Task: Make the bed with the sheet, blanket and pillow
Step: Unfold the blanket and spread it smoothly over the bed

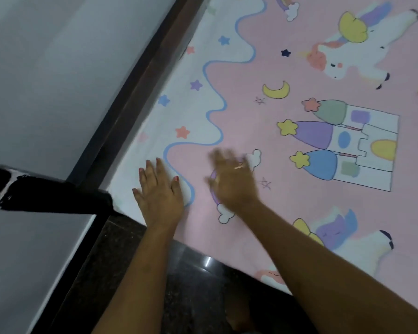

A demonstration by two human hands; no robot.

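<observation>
A pink sheet printed with unicorns, castles, stars and a white wavy border lies spread flat over the bed. My left hand rests palm down on the sheet near its white corner, fingers spread. My right hand lies flat on the pink part just to the right, blurred by motion, a ring on one finger. Neither hand grips anything. No blanket or pillow is in view.
A dark wooden bed frame runs diagonally along the sheet's left edge, against a pale wall. A black object juts in from the left by the bed corner. Dark speckled floor lies below the sheet's near edge.
</observation>
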